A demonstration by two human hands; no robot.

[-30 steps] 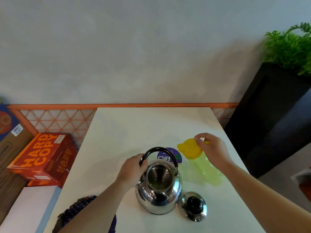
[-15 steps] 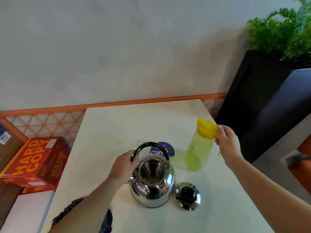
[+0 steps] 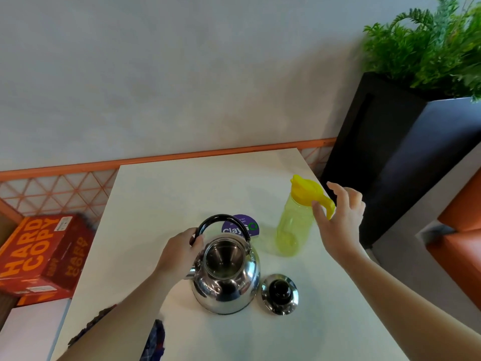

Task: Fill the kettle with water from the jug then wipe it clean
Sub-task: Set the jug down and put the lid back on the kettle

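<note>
A shiny steel kettle (image 3: 226,285) stands open on the white table (image 3: 182,188), its inside visible from above. My left hand (image 3: 179,251) grips the left end of its black arched handle. The kettle's lid (image 3: 279,294) with a black knob lies on the table just right of it. A translucent yellow-green jug (image 3: 292,230) with a yellow cap stands upright behind and to the right. My right hand (image 3: 338,222) is beside the jug's yellow handle, fingers spread, thumb touching the jug near its neck.
A blue checked cloth (image 3: 156,340) lies at the table's near edge under my left forearm. A purple round sticker (image 3: 251,226) sits behind the kettle. A black planter (image 3: 390,157) with a green plant stands right of the table. Orange boxes (image 3: 39,256) sit on the floor to the left.
The jug went from tilted near the kettle to upright farther right. My right hand's fingers have opened off its handle. My left hand stayed on the kettle handle.
</note>
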